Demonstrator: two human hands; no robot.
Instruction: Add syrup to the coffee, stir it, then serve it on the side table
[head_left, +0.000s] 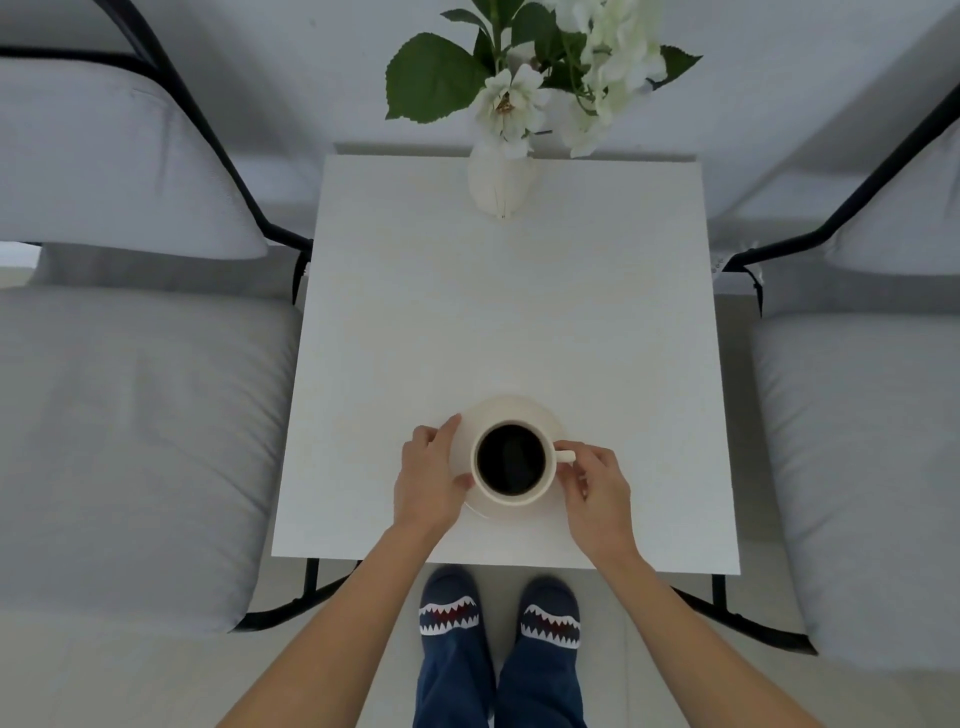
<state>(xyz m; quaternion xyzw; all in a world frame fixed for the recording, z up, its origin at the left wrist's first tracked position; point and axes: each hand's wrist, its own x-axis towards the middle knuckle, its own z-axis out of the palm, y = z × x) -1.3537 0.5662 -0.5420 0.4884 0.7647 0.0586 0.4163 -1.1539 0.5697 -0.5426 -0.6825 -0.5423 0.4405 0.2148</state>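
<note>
While the cup (511, 464) sits this full, dark coffee (510, 459) close under its rim, I judge the chief danger to be a slop over the edge: a jerk as I let go, or a nudge to the saucer (540, 413), would send it onto the white side table (509, 312). The set also rests toward the near edge of the table, just above my slippered feet (498, 610), so a careless drag backward could tip it off.

My left hand (428, 475) curls round the saucer's left rim, thumb against the cup wall, fingers closed on the china. My right hand (595, 491) pinches the small handle (565, 456) on the cup's right side between thumb and forefinger. The cup therefore lies squarely between my two hands, upright on the saucer, the saucer seemingly flat on the table.

Farther off, a pale vase (498, 182) of white flowers stands at the far edge, well apart from the cup. Grey cushioned chairs (130, 415) flank the table on both sides.
</note>
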